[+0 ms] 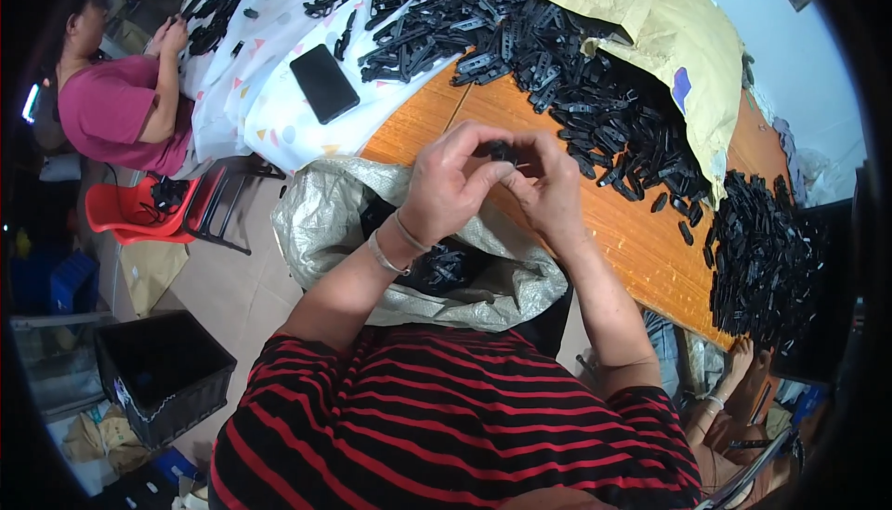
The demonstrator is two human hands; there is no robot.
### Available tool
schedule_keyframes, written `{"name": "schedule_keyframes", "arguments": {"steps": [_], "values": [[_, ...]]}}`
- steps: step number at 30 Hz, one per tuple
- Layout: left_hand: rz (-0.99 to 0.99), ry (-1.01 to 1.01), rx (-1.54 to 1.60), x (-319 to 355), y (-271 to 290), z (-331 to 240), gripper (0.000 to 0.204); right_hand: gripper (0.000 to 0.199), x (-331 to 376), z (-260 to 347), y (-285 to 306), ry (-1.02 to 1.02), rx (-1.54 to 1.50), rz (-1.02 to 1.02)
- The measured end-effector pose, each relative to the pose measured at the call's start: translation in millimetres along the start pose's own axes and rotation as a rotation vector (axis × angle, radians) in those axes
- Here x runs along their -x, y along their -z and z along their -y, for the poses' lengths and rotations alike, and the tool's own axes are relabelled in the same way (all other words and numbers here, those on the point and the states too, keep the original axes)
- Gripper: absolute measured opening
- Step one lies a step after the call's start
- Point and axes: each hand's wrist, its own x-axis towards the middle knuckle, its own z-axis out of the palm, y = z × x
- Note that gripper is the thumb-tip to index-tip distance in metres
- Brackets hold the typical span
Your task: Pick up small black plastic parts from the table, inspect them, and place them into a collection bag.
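Small black part point(503, 150) mostly hidden between fingers of left hand point(452, 185) and right hand point(550, 192) — shape can't be told. Woven sack point(325, 217) contents partly covered by left forearm, dark inside. Black parts pile point(595, 92) runs under yellow bag point(688, 55). Co-worker's hands point(170, 36) — held item too small to tell.

dark phone point(324, 83) on cloth; woven sack point(316, 222); tan bag point(692, 55)
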Motion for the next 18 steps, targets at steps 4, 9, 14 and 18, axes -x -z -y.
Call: {"name": "schedule_keyframes", "arguments": {"steps": [4, 9, 14, 18], "values": [[0.054, -0.007, -0.006, 6.6, 7.2, 6.1, 0.019, 0.029, 4.9, -3.2, -4.1, -0.046, 0.002, 0.094], [0.023, 0.111, 0.100, 16.9, 0.7, 7.6, 0.015, 0.036, 9.5, -11.2, -14.4, -0.104, -0.032, 0.084], [0.046, 0.321, 0.206, 24.5, 14.7, 0.9, 0.009, 0.040, 16.3, 5.6, 2.4, -0.174, 0.030, 0.343], [0.386, 0.332, -0.236, 40.8, 62.2, -2.9, 0.009, 0.020, 18.0, -17.8, 37.8, -0.081, 0.228, 0.208]]}}
